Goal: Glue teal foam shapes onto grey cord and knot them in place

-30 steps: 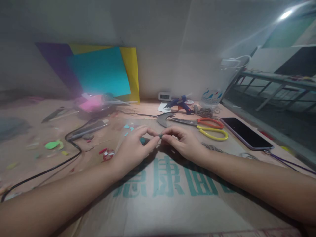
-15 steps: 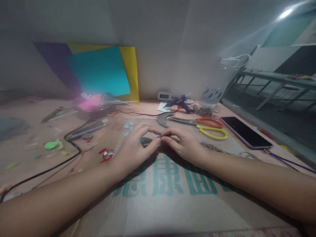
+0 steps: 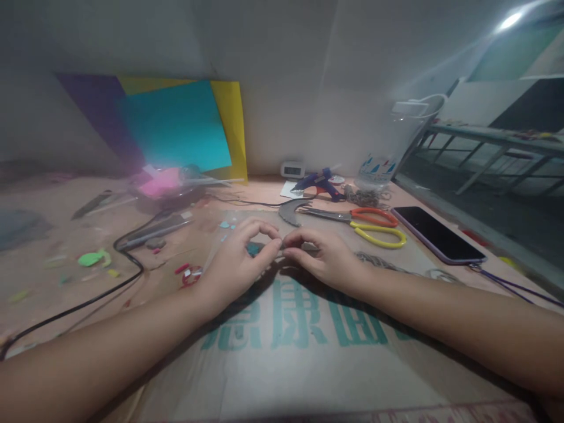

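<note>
My left hand (image 3: 235,261) and my right hand (image 3: 324,255) meet fingertip to fingertip over a sheet of cardboard (image 3: 299,352) printed with teal characters. Both pinch thumb against forefinger on a tiny dark piece between them, too small to name. A small teal scrap (image 3: 253,249) lies just behind my left fingers. A grey curved cutout (image 3: 291,211) rests a little beyond my hands.
Orange and yellow scissors (image 3: 370,226) lie to the right, a dark phone (image 3: 436,235) past them. A blue glue gun (image 3: 319,183), twine and a plastic bottle (image 3: 392,153) stand at the back. Coloured paper sheets (image 3: 176,126) lean on the wall. A black cable (image 3: 110,282) and paper scraps cover the left.
Both hands have stayed together and shifted slightly, the fingertips lowering closer to the cardboard while keeping their pinch.
</note>
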`<state>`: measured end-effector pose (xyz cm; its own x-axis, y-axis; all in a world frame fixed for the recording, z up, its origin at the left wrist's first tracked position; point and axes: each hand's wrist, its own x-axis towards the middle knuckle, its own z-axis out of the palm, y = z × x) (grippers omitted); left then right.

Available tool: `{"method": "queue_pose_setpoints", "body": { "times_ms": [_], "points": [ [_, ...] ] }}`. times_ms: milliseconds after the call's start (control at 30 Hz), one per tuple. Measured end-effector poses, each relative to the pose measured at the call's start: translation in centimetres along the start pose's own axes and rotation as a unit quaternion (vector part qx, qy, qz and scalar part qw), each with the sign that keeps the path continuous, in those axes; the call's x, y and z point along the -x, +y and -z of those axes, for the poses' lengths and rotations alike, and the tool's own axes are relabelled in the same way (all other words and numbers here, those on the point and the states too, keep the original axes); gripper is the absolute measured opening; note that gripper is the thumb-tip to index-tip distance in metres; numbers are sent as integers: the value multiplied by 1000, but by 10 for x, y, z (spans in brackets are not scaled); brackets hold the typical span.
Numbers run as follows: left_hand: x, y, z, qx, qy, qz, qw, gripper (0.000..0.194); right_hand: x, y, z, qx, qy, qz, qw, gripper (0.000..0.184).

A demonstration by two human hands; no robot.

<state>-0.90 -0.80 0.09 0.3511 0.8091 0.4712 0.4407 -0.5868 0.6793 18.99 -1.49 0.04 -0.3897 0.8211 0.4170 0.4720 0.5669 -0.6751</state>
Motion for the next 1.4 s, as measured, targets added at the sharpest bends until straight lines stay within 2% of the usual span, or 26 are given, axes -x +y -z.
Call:
{"method": "queue_pose_setpoints", "body": {
  "times_ms": [100,200,300,500,600,900,1067,1400],
  "points": [
    [0,0,0,37,-12,40,998,13,-1,1,0,-24,7,-27,999,11],
    [0,0,0,95,-11,81,992,24,-2,2,0,-96,17,-70,993,12],
    [-1,-3,-1,120,-7,100,988,27,-2,3,0,-139,6,-90,986,13],
    [-6,-5,-2,106,-24,102,989,29,-3,-2,2,-59,-36,-67,995,10],
    [-6,-4,-1,59,-22,95,993,24,-3,-4,3,-43,-44,-58,996,11],
    [-7,-1,1,16,-45,59,997,24,-3,-3,2,-103,11,-75,992,20],
    [-7,-1,1,19,-44,71,996,26,-3,-3,2,-121,7,-108,987,23],
    [-7,-4,1,33,-44,46,997,23,-3,-4,2,-138,-8,-117,983,24]
  ]
}}
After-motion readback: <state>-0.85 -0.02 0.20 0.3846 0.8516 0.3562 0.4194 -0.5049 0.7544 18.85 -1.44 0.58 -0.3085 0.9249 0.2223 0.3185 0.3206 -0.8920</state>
